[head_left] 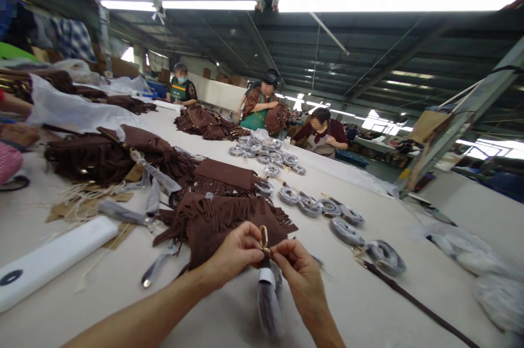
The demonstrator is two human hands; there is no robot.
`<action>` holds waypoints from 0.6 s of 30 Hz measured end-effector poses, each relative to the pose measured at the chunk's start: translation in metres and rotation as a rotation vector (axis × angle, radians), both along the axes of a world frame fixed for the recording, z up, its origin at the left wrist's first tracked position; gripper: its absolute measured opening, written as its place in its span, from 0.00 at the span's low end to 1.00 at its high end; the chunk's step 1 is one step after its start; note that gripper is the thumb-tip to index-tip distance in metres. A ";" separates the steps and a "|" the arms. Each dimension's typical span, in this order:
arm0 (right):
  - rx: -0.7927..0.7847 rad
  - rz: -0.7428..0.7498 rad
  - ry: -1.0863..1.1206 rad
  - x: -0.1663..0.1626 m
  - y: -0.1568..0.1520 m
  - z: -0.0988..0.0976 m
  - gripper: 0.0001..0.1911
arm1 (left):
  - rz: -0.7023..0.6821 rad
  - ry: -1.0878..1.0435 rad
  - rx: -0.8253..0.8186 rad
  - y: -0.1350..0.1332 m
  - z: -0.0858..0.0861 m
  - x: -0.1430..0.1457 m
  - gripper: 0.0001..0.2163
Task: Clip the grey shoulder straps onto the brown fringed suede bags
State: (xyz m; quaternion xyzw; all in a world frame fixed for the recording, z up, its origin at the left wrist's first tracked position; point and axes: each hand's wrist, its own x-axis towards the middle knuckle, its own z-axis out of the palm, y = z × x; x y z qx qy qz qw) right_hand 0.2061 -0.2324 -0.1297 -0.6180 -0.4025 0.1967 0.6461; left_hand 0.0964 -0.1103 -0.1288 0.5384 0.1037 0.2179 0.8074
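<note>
Wrapped strap (268,307), coiled in clear film and banded near its top by a white sleeve (267,276), hangs below a gold clasp (264,236) at the near side of a pale table (347,310). The left hand (237,252) pinches the base of the clasp between thumb and fingers; the right hand (298,271), its fingers bent, grips the strap's upper end from the other side, the two sets of fingertips close together. Whether the bottom of the coil touches the tabletop cannot be told. Directly behind the hands lies a brown fringed bag (221,222), with a second brown bag (225,173) beyond it. To the right, a line of film-wrapped coils (346,232) runs back toward a heap of similar coils (262,143), and an uncoiled dark strap (417,298) extends to the lower edge. To the left are a white elongated device (57,261), pale cords (82,201) and a larger brown fringed heap (90,157). Farther back, one co-worker (182,89) is beside the table, another (262,102) holds a brown fringed article (276,119), and a third (321,132) leans forward on the right.
</note>
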 end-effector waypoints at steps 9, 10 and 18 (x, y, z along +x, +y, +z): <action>-0.058 -0.045 -0.208 0.003 -0.001 -0.007 0.09 | 0.137 0.084 0.341 -0.007 0.003 -0.002 0.07; -0.063 -0.047 -0.220 0.003 -0.001 -0.008 0.09 | 0.144 0.087 0.376 -0.008 0.003 -0.003 0.06; -0.085 -0.040 -0.281 -0.002 -0.003 0.002 0.07 | 0.257 0.176 0.728 -0.009 0.012 -0.008 0.07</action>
